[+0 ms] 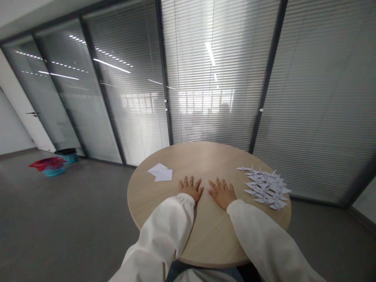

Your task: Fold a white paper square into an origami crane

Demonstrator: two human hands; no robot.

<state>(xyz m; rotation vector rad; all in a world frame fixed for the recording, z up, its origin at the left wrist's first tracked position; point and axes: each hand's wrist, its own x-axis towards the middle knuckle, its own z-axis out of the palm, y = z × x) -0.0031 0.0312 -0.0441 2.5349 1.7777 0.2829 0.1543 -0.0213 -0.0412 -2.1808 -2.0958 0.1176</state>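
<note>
Paper cranes (266, 188) lie in a big heap on the right side of our round wooden table (211, 235). Our left hand (190, 188) and right hand (222, 192) rest flat on the table, palms down, close together near the middle. Our fingers (191, 181) are spread wide and hold nothing. Our right hand is nearest the cranes, just beside them. Flat white paper sheets (161, 172) lie toward the far left. White sleeves (164, 231) cover our arms.
</note>
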